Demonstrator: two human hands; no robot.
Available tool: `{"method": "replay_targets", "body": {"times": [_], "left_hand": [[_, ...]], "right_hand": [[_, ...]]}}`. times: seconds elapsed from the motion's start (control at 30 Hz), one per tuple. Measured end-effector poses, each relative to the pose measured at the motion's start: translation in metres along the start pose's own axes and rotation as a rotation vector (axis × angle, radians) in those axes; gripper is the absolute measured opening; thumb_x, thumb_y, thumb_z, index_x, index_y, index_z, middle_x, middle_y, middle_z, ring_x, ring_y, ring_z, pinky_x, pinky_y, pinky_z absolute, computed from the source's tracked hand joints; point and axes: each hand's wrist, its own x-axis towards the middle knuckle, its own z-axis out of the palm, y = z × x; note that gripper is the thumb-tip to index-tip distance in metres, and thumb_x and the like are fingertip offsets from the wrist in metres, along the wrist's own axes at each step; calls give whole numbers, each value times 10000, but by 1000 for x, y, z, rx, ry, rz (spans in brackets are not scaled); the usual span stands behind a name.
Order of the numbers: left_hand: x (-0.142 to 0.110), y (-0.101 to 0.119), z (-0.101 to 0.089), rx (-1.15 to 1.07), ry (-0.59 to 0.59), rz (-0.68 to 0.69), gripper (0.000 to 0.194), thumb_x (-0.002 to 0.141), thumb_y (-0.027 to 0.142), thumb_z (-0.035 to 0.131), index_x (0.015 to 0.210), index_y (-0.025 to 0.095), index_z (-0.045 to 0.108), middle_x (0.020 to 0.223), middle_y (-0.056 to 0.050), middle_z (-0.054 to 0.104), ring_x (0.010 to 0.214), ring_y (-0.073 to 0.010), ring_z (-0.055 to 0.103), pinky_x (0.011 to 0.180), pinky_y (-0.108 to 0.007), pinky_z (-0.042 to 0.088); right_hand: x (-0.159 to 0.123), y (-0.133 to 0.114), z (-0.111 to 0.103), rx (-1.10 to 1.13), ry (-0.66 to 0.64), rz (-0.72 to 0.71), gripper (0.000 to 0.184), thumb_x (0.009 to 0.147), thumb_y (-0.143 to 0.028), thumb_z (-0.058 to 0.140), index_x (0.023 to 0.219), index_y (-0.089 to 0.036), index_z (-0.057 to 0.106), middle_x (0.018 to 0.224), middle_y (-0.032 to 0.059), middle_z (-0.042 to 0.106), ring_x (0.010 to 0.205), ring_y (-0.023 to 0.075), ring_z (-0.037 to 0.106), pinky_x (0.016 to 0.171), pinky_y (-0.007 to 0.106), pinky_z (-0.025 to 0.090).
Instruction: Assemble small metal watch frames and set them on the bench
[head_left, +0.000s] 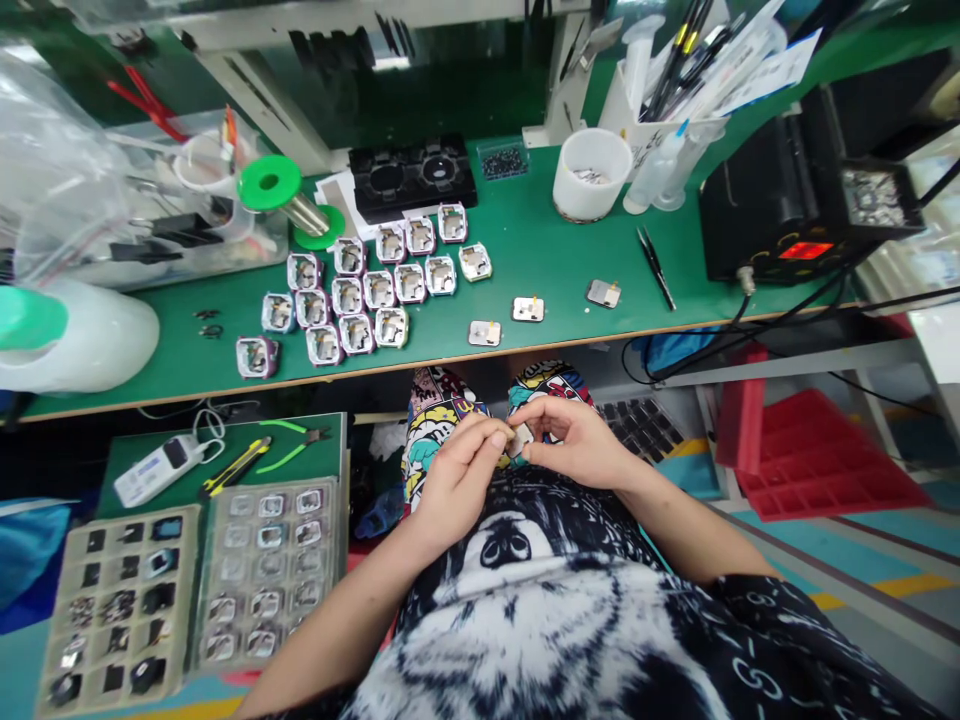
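My left hand (459, 470) and my right hand (574, 440) meet over my lap, below the front edge of the green bench (525, 250). Both pinch one small square part (519, 437) between their fingertips; most of it is hidden by the fingers. On the bench above lie several small square modules (360, 295) in rows, some with purple rims. Three loose silver parts (528, 309) sit nearer the bench's front edge.
Black tweezers (655, 266) lie right of the parts, by a white cup (591, 172) and a black soldering station (795, 190). A green solder spool (279, 190) stands at the back left. Two part trays (195, 590), pliers and a white device sit on a low shelf at left.
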Motion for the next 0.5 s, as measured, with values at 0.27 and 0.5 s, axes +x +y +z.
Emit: {"method": "replay_targets", "body": {"times": [0.27,0.5], "left_hand": [[-3,-2,-6,149,28,83,155,1026,221,716,1177,252,728,1064,-19,601,677,-99,497,621,-266,428],[1,6,-22,446,-149,303,160,1068,194,618,1190,238,712,1097,-64,639,1003,-199,678,875,-313,555]], "right_hand": [[-2,-2,0,21,-40,17,339,854,-325,883,1138,-195,751,918,9,683,796,138,597,746,281,503],[0,6,4,15,-50,9,386,851,-359,881,1153,-162,743,846,-21,674,741,110,591,713,253,498]]}}
